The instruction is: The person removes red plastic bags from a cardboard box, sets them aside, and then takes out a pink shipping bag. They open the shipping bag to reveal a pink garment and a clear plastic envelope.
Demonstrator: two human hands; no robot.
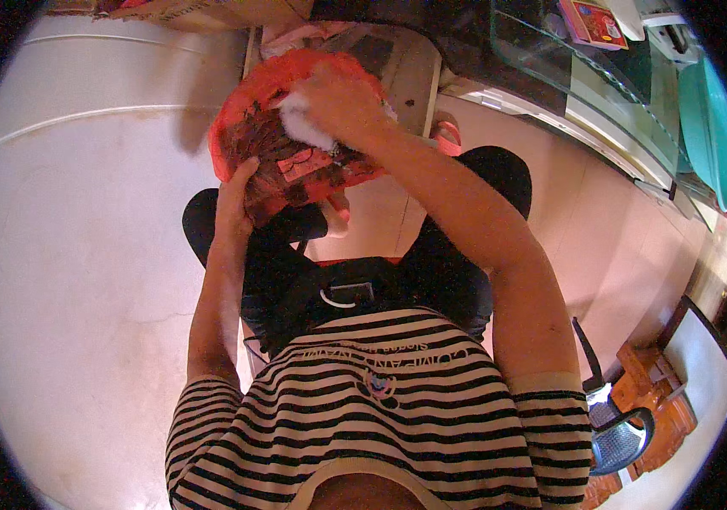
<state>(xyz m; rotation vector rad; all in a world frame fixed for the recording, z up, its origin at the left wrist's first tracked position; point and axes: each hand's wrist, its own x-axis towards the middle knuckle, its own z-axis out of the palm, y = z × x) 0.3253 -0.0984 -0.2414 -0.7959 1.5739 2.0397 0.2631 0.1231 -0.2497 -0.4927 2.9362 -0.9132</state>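
Note:
A round red item (229, 115) with a fuzzy-looking rim and a dark, patterned middle is held above and between my knees. My left hand (236, 194) grips its near left edge, the thumb lying over the dark part. Over its upper right side, my right hand (354, 105) is blurred and closed around a white, soft-looking wad (304, 122), perhaps cloth or tissue. The wad appears to touch the item's middle. A small red patch (304, 164) with dark marks shows just below it. My right fingers are partly hidden, and the item's exact kind cannot be told.
Behind the red item stands a pale board-like surface (411, 95). A cardboard box (210, 14) is at the top. Glass shelving (548, 70) at upper right carries a red box (596, 24), near a teal basin (707, 134). A chair (621, 440) and wooden furniture (653, 395) are lower right.

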